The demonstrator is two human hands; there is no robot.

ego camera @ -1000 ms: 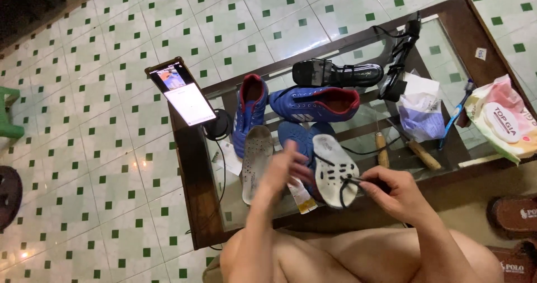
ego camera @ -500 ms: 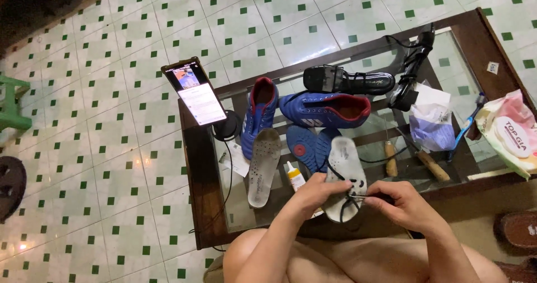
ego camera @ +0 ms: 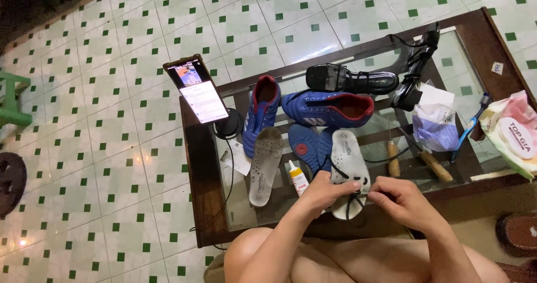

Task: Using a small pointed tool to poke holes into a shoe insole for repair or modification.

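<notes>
The left hand (ego camera: 327, 190) grips the white insole (ego camera: 348, 168), pinching a black lace (ego camera: 351, 196) against it. The right hand (ego camera: 400, 199), just beside, pinches the same lace. A glue bottle (ego camera: 298, 178) stands left of the left hand on the bench (ego camera: 204, 204); blue shoes (ego camera: 327, 108) lie beyond.

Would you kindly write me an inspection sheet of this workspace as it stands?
Surface: glass-topped table with dark wooden frame.
Job's things: white insole with black thread; blue sole beneath it.
Clutter: blue shoes, grey insole, glue bottle, black sandal, two wooden-handled tools, plastic bag, wipes pack.
Hands: left hand and right hand pinch the thread at the insole.
Cables: thin lead beneath the phone on its stand.
Surroundings: green-dotted tiled floor, green stool.
</notes>
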